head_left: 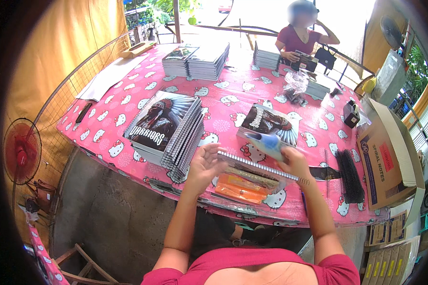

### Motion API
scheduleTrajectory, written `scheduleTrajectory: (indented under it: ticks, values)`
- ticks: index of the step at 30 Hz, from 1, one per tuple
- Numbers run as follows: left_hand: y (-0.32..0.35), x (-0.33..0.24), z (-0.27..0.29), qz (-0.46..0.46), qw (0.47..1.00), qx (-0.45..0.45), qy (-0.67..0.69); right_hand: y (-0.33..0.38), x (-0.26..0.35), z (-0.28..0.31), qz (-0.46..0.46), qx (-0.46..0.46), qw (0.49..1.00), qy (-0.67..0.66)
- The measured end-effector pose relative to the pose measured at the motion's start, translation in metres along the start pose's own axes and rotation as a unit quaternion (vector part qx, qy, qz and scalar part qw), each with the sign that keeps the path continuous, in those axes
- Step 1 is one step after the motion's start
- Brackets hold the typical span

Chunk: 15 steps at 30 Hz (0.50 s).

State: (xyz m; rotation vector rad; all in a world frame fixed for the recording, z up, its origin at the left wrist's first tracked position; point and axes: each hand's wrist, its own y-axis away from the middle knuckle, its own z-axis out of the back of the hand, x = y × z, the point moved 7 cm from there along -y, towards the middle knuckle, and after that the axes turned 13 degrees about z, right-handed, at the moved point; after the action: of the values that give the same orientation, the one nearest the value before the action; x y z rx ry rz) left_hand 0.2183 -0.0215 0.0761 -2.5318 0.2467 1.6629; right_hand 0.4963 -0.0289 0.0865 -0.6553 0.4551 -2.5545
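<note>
My left hand (pixel 203 164) holds the left end of a spiral-bound notebook (pixel 257 173) that hovers over the near edge of the pink patterned table (pixel 128 118). The wire spine runs along the notebook's far edge, and my right hand (pixel 295 161) grips its right end. That right hand also clasps a blue-and-white tool (pixel 266 142). Under the notebook lie orange items (pixel 240 190) on the table. A tall stack of spiral notebooks (pixel 169 130) with a feathered-headdress cover sits left of my hands.
A lower notebook stack (pixel 271 122) lies behind my hands. Black spiral coils (pixel 351 175) and an open cardboard box (pixel 390 161) are at right. More stacks (pixel 197 59) stand at the far end, where a seated person (pixel 302 40) handles notebooks. A red fan (pixel 21 152) stands at left.
</note>
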Motion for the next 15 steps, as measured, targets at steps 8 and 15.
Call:
scheduleTrajectory:
  ticks: [8,15]
  values:
    - [0.043,-0.12,-0.052,-0.392,0.897,-0.004,-0.204,0.109,-0.001,0.022,-0.057,-0.023,0.987,0.151]
    - [0.11,-0.106,-0.104,-0.392,0.827,0.051,-0.401,0.19,-0.016,0.012,-0.177,0.007,0.971,0.16]
